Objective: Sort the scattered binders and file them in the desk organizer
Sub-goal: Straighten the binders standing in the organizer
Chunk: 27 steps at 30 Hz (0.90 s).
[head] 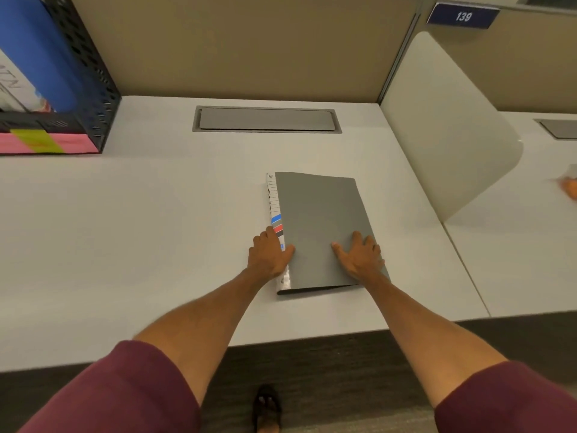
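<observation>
A grey binder [318, 220] lies flat on the white desk [140, 229], its white spine label with blue and red stripes facing left. My left hand [270, 253] rests on the spine edge near the binder's lower left, thumb on the cover. On the cover's lower right my right hand [360, 256] lies flat with fingers spread. The black mesh desk organizer [90, 76] stands at the far left back, holding a blue binder [37, 51] and a white one [12, 85].
Pink and yellow sticky notes [46, 142] sit at the organizer's front. A grey cable hatch [265, 119] is set into the desk behind the binder. A white divider panel [443, 126] rises on the right. An orange object [569, 187] shows at the right edge.
</observation>
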Tool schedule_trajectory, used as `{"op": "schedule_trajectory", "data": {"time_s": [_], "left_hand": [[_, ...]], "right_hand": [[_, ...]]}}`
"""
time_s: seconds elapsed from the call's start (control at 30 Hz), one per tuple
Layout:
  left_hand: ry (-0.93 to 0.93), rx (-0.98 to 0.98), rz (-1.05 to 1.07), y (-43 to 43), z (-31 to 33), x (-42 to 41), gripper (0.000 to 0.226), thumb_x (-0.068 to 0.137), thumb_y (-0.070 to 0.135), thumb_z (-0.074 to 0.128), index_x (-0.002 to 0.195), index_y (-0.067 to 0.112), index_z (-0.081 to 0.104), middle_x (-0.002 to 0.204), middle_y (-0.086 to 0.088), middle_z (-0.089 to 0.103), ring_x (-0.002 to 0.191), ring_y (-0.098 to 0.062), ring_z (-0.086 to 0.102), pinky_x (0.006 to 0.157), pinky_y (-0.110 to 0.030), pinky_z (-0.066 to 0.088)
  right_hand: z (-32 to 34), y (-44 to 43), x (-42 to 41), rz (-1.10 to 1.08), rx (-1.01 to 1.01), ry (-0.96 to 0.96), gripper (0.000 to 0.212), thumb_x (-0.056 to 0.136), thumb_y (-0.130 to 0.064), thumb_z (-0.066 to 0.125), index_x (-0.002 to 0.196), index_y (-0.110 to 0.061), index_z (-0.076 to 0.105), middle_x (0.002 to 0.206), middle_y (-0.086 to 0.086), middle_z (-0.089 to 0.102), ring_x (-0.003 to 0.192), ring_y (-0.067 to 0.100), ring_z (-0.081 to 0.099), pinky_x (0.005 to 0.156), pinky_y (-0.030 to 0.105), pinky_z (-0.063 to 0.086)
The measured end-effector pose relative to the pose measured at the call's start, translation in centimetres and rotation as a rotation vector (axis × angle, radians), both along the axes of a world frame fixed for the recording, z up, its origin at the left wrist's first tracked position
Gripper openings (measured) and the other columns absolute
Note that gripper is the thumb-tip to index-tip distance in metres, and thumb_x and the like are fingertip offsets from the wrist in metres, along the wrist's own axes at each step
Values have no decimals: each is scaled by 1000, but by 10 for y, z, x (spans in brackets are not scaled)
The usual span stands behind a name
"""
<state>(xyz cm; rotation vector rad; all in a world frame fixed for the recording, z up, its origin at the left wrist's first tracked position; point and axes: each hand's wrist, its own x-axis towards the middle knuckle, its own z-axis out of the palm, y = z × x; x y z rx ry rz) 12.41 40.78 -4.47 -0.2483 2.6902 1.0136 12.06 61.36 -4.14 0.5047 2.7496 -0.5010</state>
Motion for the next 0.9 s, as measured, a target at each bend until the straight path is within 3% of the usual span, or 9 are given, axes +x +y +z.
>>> {"op": "schedule_trajectory", "data": {"time_s": [0.13, 0.23, 0.3, 0.37, 0.43, 0.53, 0.73, 0.9], "left_hand": [[-72, 284, 222, -6, 10, -5, 53, 90, 32, 60, 132, 10, 37, 130, -10, 52, 109, -27, 56, 93, -41, 51], [-152, 533, 444, -20, 22, -7, 43, 91, 25, 61, 125, 9, 40, 114, -8, 55, 90, -23, 59, 78, -34, 50], [-200, 726, 574, -34, 27, -7, 32, 88, 23, 66, 109, 8, 47, 105, -10, 61, 77, -22, 62, 66, -32, 51], [-226, 864, 608, -50, 35, -7, 22, 85, 20, 69, 97, 9, 55, 93, -10, 65, 71, -21, 63, 65, -34, 50], [-207, 961, 580, -65, 45, -7, 29, 81, 16, 72, 106, 10, 58, 90, -9, 65, 71, -22, 63, 64, -34, 51], [-115, 1023, 506, -87, 65, -8, 47, 78, 10, 74, 116, 17, 48, 96, -9, 64, 70, -21, 64, 60, -34, 54], [108, 980, 427, -147, 108, -5, 50, 77, 10, 74, 116, 19, 43, 106, -15, 66, 72, -26, 67, 68, -39, 59], [290, 896, 360, -209, 147, 4, 57, 76, 13, 76, 120, 22, 42, 107, -6, 68, 78, -26, 71, 69, -38, 60]], "right_hand": [[3, -12, 1, -12, -37, 8, 73, 87, -66, 42, 144, -25, 26, 148, 14, 26, 134, 36, 26, 108, 55, 27], [6, -22, 2, -11, -85, 16, 71, 87, -66, 43, 144, -28, 27, 149, 13, 26, 135, 36, 26, 108, 55, 25], [9, -31, 3, -8, -124, 24, 70, 87, -66, 43, 145, -30, 27, 151, 12, 25, 137, 36, 25, 110, 56, 25], [11, -43, 3, -11, -178, 42, 68, 88, -65, 41, 146, -32, 26, 152, 12, 25, 138, 36, 25, 110, 56, 25], [14, -58, 5, -6, -229, 67, 66, 90, -65, 39, 146, -34, 26, 153, 10, 24, 139, 36, 24, 111, 57, 24], [18, -89, 8, 6, -326, 111, 66, 91, -64, 38, 148, -32, 25, 153, 11, 25, 139, 36, 24, 113, 57, 23], [49, -172, -3, 92, -434, 224, 60, 97, -53, 34, 148, -22, 27, 152, 14, 30, 139, 34, 29, 116, 47, 23], [113, -265, -16, 230, -640, 357, 65, 90, -63, 39, 143, -26, 33, 146, 5, 40, 130, 25, 44, 108, 48, 39]]}}
